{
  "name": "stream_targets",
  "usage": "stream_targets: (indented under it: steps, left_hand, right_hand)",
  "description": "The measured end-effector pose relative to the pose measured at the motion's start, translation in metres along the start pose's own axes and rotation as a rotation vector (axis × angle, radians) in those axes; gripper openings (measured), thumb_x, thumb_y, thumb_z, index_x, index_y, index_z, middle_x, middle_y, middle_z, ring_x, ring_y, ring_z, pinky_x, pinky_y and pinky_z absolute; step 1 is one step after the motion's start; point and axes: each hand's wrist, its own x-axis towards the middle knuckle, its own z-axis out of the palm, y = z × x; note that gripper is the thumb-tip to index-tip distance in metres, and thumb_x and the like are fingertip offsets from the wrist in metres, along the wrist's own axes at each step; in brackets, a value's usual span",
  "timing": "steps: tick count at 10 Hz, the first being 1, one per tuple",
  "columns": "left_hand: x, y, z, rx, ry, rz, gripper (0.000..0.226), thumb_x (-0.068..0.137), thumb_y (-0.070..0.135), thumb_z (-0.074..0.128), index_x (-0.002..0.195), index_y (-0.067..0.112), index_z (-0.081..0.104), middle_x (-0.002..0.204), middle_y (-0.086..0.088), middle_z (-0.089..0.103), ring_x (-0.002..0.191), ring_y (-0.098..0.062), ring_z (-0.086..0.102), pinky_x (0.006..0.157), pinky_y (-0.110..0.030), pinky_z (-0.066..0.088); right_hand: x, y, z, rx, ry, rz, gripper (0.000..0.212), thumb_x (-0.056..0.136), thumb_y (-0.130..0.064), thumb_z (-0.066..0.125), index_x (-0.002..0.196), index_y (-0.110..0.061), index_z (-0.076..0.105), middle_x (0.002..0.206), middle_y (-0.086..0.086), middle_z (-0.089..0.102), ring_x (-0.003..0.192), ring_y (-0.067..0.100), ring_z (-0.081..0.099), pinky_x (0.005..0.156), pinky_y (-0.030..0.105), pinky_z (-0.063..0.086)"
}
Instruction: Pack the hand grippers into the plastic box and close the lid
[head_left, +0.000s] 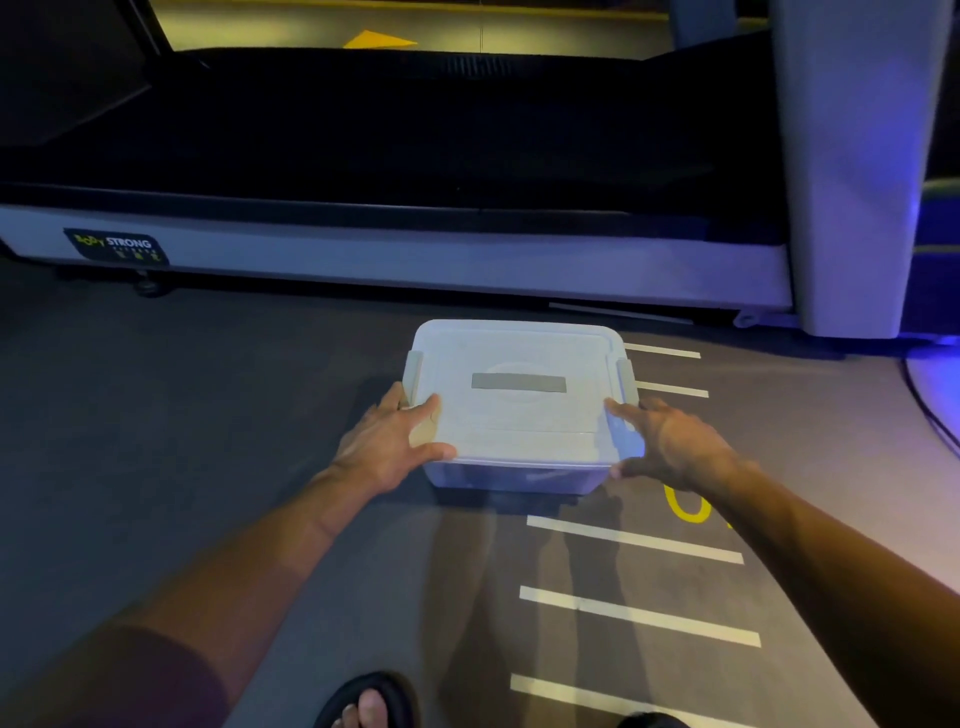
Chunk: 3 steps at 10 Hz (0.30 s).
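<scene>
We have the plastic box (511, 470) on the gym floor (208, 415) just in front of the treadmill (395, 249), with the lid (514, 395) already lying flat on top. Our left hand (389, 441) is spread open against the near-left corner, thumb over the lid and fingers curling round the wall; our right hand (670, 441) is likewise open and flat against the near-right corner, neither closed around anything. The hand grippers themselves we cannot make out; only dark shapes show through the near wall between our palms, so we judge them packed. What seems left is seating the lid. To do it well we should press down evenly at both corners, then slide each hand away from us along the sides to the left latch (414, 375) and right latch (626, 380), just beyond our fingertips, and snap them down together so the lid does not rock.
</scene>
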Motion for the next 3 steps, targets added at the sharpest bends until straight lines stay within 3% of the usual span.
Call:
stream_targets:
  steps: [1, 2, 3]
  left_hand:
    - [-0.009, 0.008, 0.003, 0.084, 0.021, 0.053, 0.054, 0.092, 0.062, 0.056, 0.143, 0.055, 0.040, 0.158, 0.004, 0.027, 0.135, -0.026, 0.032, 0.104, -0.045, 0.044]
    - [-0.008, 0.009, 0.007, 0.098, 0.114, 0.205, 0.033, 0.098, 0.052, 0.053, 0.130, 0.050, 0.059, 0.151, 0.010, 0.042, 0.135, -0.020, 0.033, 0.106, -0.038, 0.038]
    - [0.004, 0.019, 0.007, -0.083, 0.142, 0.280, 0.039, 0.096, 0.058, 0.043, 0.098, 0.034, 0.073, 0.108, 0.012, 0.064, 0.099, -0.014, 0.056, 0.090, -0.039, 0.049]
  right_hand:
    - [0.003, 0.004, 0.000, 0.056, -0.001, -0.021, 0.083, 0.081, -0.063, 0.069, 0.152, -0.038, 0.035, 0.144, 0.009, 0.049, 0.130, 0.031, 0.049, 0.104, 0.039, 0.043]
    - [0.012, 0.009, -0.009, 0.123, 0.146, -0.081, 0.054, 0.087, -0.074, 0.046, 0.116, -0.035, 0.069, 0.116, 0.001, 0.063, 0.113, 0.024, 0.057, 0.095, 0.037, 0.047]
    - [0.021, 0.002, -0.011, 0.326, 0.281, -0.158, 0.059, 0.093, -0.070, 0.037, 0.078, -0.022, 0.067, 0.087, -0.002, 0.062, 0.087, 0.020, 0.059, 0.075, 0.034, 0.046]
